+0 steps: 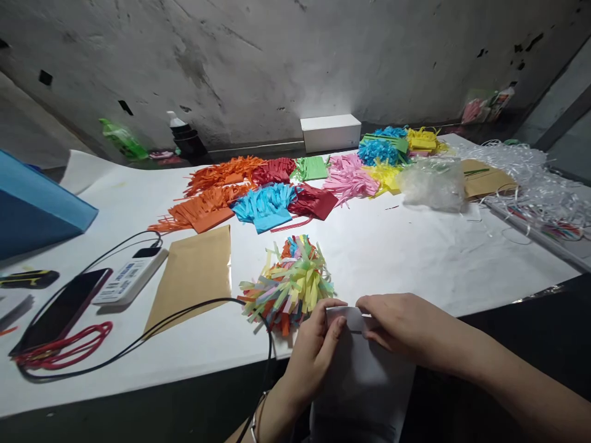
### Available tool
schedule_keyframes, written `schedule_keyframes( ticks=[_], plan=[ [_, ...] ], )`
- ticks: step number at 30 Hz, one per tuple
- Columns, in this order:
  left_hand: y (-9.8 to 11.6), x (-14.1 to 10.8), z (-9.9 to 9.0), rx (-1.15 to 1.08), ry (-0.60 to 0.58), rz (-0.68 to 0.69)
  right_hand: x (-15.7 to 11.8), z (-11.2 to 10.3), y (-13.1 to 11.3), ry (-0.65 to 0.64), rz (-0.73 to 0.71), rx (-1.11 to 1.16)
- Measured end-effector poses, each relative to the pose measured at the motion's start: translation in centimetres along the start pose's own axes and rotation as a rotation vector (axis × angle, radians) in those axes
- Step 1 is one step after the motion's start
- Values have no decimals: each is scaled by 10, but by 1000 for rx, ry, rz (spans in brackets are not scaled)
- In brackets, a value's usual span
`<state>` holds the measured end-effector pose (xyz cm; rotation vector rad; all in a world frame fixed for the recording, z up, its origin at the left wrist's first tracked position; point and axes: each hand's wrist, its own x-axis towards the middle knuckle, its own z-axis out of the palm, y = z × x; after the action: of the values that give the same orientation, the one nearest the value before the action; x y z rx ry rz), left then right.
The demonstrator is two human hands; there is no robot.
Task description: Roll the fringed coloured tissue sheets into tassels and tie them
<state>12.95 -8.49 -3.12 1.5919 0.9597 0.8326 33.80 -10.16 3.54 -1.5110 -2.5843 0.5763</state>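
Nearest, the left hand (319, 337) and the right hand (397, 320) pinch the far end of a white paper (364, 381) between thumbs and fingers, at the near edge of the table (415, 258). From the left come a dark phone (67, 304), brown paper (196, 271), far fringed bundles (268, 203), a colourful tassel (298, 277) by the left hand, and a clear bag (431, 183).

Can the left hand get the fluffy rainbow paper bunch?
Probably yes: the paper bunch sits right beside the left hand, with nothing between them, though that hand is holding white paper.
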Motion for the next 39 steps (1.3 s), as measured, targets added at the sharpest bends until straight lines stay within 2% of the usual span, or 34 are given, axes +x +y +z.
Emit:
schedule_keyframes(
  ticks=[4,11,19,23,32,39],
  plan=[
    [6,0,-2,-5,-46,14,5,4,-1,-4,-3,-39],
    [10,1,-3,41,-59,46,2,-2,3,-39,-4,99],
    [9,3,-1,89,-55,17,7,-5,1,-84,-4,-69],
    [9,4,-1,78,-75,2,7,-5,4,-106,-10,-6],
    [14,8,-4,137,-82,2,0,0,12,29,-35,75],
    [15,10,-4,134,-99,3,0,8,17,88,-89,-13]
  ],
)
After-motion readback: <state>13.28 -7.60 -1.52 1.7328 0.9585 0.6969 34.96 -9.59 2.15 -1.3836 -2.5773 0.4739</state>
